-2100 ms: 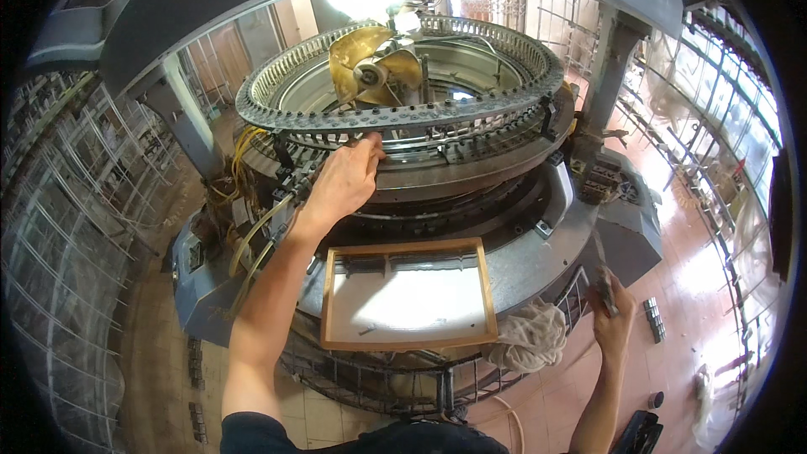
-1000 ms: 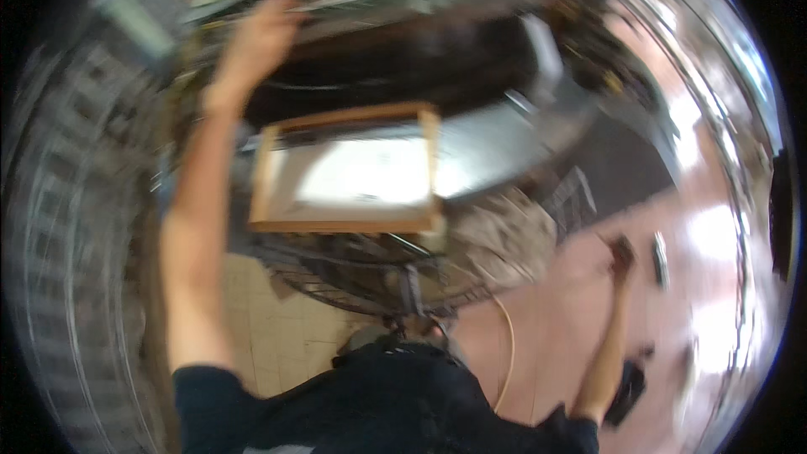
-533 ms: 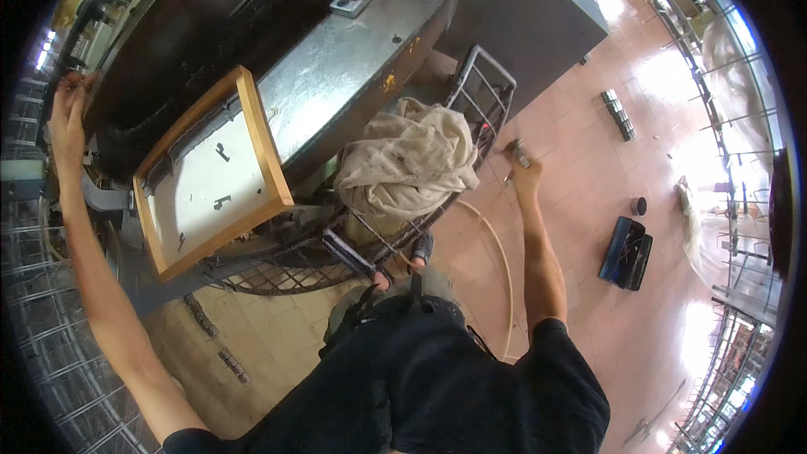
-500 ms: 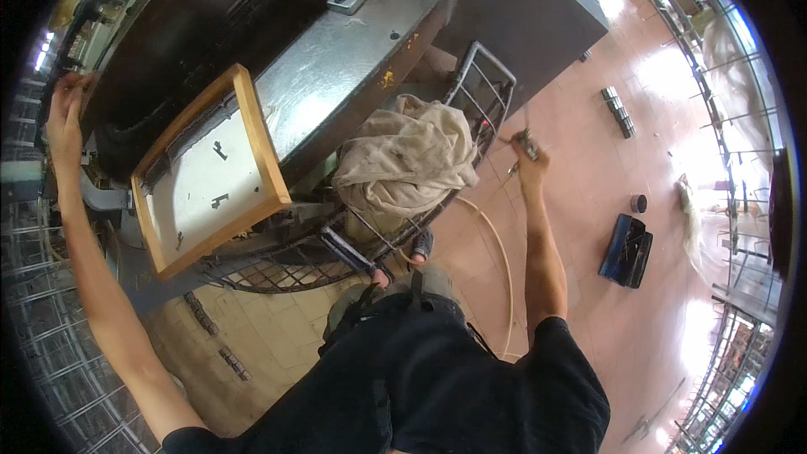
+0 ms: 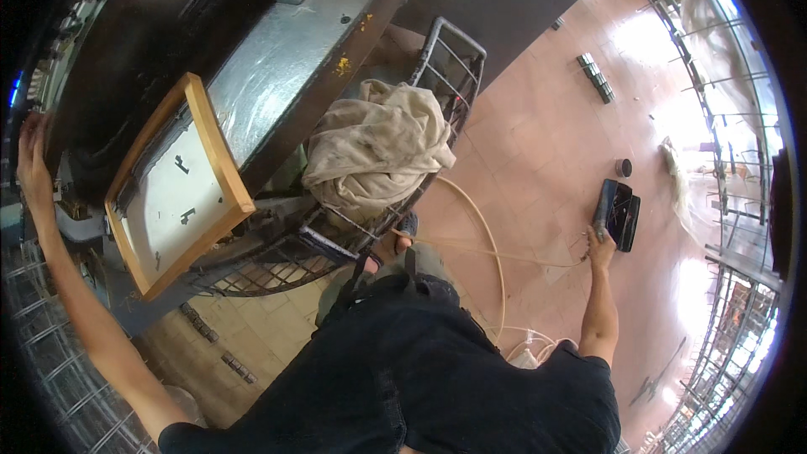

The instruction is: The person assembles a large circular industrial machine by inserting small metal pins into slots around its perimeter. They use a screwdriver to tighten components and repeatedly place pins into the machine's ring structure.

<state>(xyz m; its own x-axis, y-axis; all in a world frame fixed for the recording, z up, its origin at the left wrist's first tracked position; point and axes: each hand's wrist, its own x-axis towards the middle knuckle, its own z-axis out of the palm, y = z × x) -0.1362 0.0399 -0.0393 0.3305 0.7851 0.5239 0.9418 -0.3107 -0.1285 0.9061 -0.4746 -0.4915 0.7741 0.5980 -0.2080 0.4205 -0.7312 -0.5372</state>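
Left hand (image 5: pixel 34 170) flat on one machine (image 5: pixel 193 42), right hand (image 5: pixel 600 245) grip unclear at one black case (image 5: pixel 618 213)

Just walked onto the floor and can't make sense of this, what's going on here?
A person in a dark shirt bends low beside a large round grey machine. Their left hand rests flat on the machine's edge, near a wooden-framed panel. Their right hand reaches down to a dark flat case lying on the reddish floor. A crumpled beige cloth sits in a wire rack on the machine, and a pale hose trails across the floor.
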